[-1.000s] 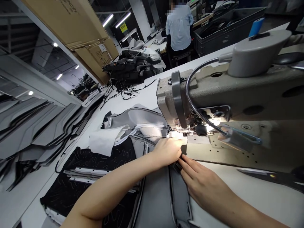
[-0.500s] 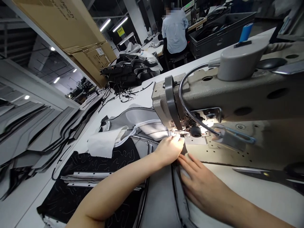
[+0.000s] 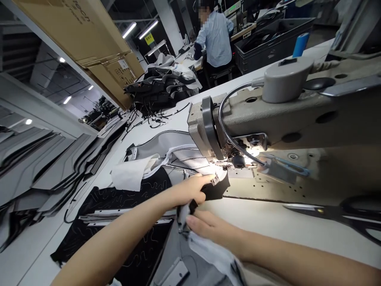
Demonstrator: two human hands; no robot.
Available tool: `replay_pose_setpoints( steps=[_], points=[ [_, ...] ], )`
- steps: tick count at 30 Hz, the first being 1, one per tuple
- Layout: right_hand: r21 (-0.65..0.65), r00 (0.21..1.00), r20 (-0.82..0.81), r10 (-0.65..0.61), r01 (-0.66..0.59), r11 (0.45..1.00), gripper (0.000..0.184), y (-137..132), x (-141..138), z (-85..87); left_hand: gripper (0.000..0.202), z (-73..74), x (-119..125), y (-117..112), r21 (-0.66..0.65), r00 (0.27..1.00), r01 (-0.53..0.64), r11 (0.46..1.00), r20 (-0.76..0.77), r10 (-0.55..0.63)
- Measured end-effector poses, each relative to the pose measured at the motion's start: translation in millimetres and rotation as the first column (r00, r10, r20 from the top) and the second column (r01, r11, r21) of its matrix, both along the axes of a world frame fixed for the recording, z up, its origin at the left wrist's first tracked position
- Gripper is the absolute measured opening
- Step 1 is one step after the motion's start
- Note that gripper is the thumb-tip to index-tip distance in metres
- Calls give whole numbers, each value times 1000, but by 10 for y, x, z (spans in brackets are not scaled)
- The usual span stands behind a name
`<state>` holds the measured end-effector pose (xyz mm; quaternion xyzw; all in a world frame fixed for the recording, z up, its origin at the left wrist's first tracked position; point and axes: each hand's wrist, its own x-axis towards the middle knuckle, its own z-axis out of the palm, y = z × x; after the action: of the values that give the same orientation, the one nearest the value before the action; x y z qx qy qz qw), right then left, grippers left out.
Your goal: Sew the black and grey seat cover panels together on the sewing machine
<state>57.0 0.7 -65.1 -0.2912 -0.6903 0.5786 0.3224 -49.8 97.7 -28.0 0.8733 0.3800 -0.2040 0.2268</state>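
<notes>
Grey-beige metal sewing machine [image 3: 285, 119], its lamp lighting the needle area; I take my bearings from it. The light grey fabric piece with white edging [image 3: 196, 161] lies left of the machine, its lit end at the needle. My left hand [image 3: 193, 190] is just in front of the needle, index finger stretched out on that lit end, thumb apart from it; the other fingers are hidden, so I cannot tell whether it grips. My right hand [image 3: 211, 228], nearer me than the machine's bed, is closed on a bunched grey-and-white fabric edge [image 3: 183, 218], thumb on top. A flat dark fabric flap [image 3: 217, 190] lies in front of the needle, beside my left fingertip. Black-handled metal scissors [image 3: 330, 212] rest on the near side of the machine, well right of my hands. Left of the machine: a limp white cloth [image 3: 127, 174] and black panels with squiggly stitching [image 3: 119, 198]. Beyond it, a person in a light blue shirt [image 3: 218, 41].
</notes>
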Motion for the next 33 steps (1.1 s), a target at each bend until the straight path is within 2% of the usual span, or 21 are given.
replay_pose_setpoints(
  steps=[1, 2, 3, 4, 5, 6, 7, 8, 9, 12, 16, 21, 24, 26, 29, 33],
  points=[
    [118, 987, 152, -57, 39, 992, 52, -30, 80, -101, 79, -75, -7, -19, 53, 999, -13, 999, 34, 11],
    [288, 952, 274, -140, 58, 956, 47, -64, 177, -216, 78, -147, -12, -50, 105, 998, -32, 994, 58, 26],
    [496, 895, 352, -273, 69, 866, 42, -95, 277, -335, 77, -212, -17, -85, 145, 996, -50, 988, 82, 38],
    [680, 837, 358, -415, 71, 730, 37, -120, 370, -450, 74, -265, -24, -115, 166, 992, -60, 984, 118, 41],
    [808, 787, 318, -529, 67, 585, 34, -137, 445, -554, 71, -304, -33, -135, 167, 985, -65, 984, 169, 36],
    [883, 747, 275, -605, 53, 467, 34, -145, 496, -640, 68, -330, -42, -143, 158, 975, -65, 985, 222, 29],
    [922, 714, 249, -655, 33, 386, 35, -147, 520, -707, 66, -343, -49, -139, 145, 963, -67, 987, 267, 26],
    [939, 687, 240, -685, 13, 342, 35, -144, 520, -753, 65, -343, -51, -128, 133, 954, -66, 989, 297, 24],
    [946, 667, 240, -706, 2, 323, 35, -138, 501, -782, 64, -335, -47, -112, 123, 950, -66, 990, 311, 25],
    [949, 622, 251, -742, -8, 315, 36, -116, 402, -802, 61, -280, 11, -76, 107, 948, -57, 993, 318, 20],
    [952, 613, 251, -749, -16, 306, 39, -77, 344, -806, 60, -237, 147, -60, 78, 956, -53, 996, 294, 28],
    [937, 600, 315, -736, -71, 343, 43, 1, 361, -860, 63, -297, 231, -9, 91, 971, -40, 995, 239, 17],
    [939, 593, 320, -739, -99, 328, 44, 41, 362, -861, 62, -331, 227, 22, 73, 975, -30, 997, 224, 13],
    [935, 595, 332, -732, -103, 340, 42, 72, 352, -832, 59, -323, 232, 41, 52, 975, -15, 999, 222, 3],
    [908, 592, 394, -703, -132, 398, 34, 137, 313, -772, 51, -266, 272, 62, 19, 975, 40, 999, 216, -43],
    [827, 551, 532, -643, -178, 533, 26, 210, 232, -761, 40, -171, 353, 68, 0, 987, 91, 996, 134, -90]
  ],
)
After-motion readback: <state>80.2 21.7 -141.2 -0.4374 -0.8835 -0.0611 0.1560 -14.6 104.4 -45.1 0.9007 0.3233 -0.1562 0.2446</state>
